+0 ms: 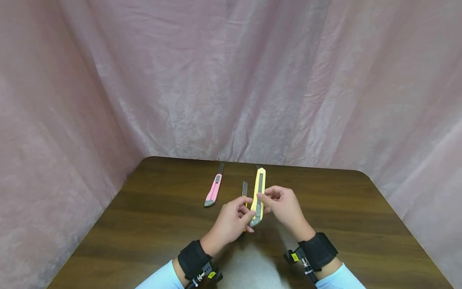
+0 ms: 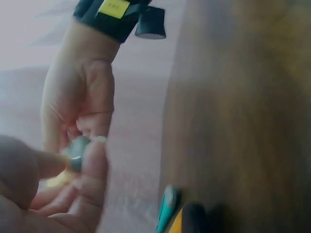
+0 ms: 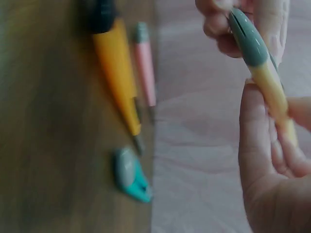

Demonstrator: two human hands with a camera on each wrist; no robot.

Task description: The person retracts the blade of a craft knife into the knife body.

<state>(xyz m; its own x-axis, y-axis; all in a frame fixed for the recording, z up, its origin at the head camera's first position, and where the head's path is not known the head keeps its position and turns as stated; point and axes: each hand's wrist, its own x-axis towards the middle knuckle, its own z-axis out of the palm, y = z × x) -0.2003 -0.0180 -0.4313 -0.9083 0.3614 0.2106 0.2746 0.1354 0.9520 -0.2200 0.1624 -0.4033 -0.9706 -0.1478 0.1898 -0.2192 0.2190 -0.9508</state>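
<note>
A pale yellow utility knife (image 1: 260, 182) with a grey end cap is held off the table between both hands. My left hand (image 1: 231, 220) pinches it at the grey end with thumb and fingers. Higher up the handle, my right hand (image 1: 285, 205) grips the body, its thumb on the front face. Fingers hide part of the handle; a small dark tip shows at its top. Behind the left hand lies an orange-yellow knife (image 3: 116, 73) with a dark end, its blade (image 1: 245, 188) out. The left wrist view is blurred.
A pink utility knife (image 1: 213, 190) with a grey end lies left of the hands, blade toward the table's far edge. In the right wrist view a teal and grey cutter (image 3: 138, 187) lies near that edge. A pink curtain (image 1: 231, 80) hangs behind the brown table (image 1: 144, 224).
</note>
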